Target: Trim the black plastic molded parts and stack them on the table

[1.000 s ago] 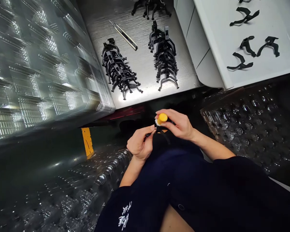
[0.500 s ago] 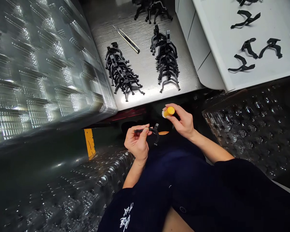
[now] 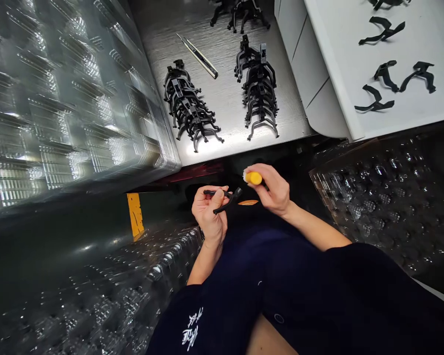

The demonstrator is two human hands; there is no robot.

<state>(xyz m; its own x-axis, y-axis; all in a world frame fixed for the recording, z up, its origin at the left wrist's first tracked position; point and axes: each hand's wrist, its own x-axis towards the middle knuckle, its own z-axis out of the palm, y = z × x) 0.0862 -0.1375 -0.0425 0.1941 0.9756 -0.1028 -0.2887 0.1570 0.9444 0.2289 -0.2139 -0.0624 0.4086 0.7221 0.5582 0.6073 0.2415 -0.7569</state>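
Note:
My left hand (image 3: pixel 211 209) pinches a black plastic bracket (image 3: pixel 232 198) with curved legs, held in front of my body; its block-shaped end points right. My right hand (image 3: pixel 272 190) grips a short yellow cylinder with a white, bristly-looking end (image 3: pixel 253 178), a little above and right of the bracket. The white end faces left, and a small gap separates it from the bracket. Beyond my hands, more black brackets stand nested in a left row (image 3: pixel 190 108) and a right row (image 3: pixel 261 93) on a metal tabletop (image 3: pixel 222 111).
A utility knife (image 3: pixel 198 56) lies between the rows, at the back. Stacked clear plastic trays (image 3: pixel 70 98) rise at the left, and others sit low at the left and right. A white tray (image 3: pixel 340 29) at the right holds several loose black brackets (image 3: pixel 375 100).
My left hand has turned the bracket, so its legs now point back toward the left. The yellow cylinder has tipped leftward and moved slightly closer to it. The view has shifted a little.

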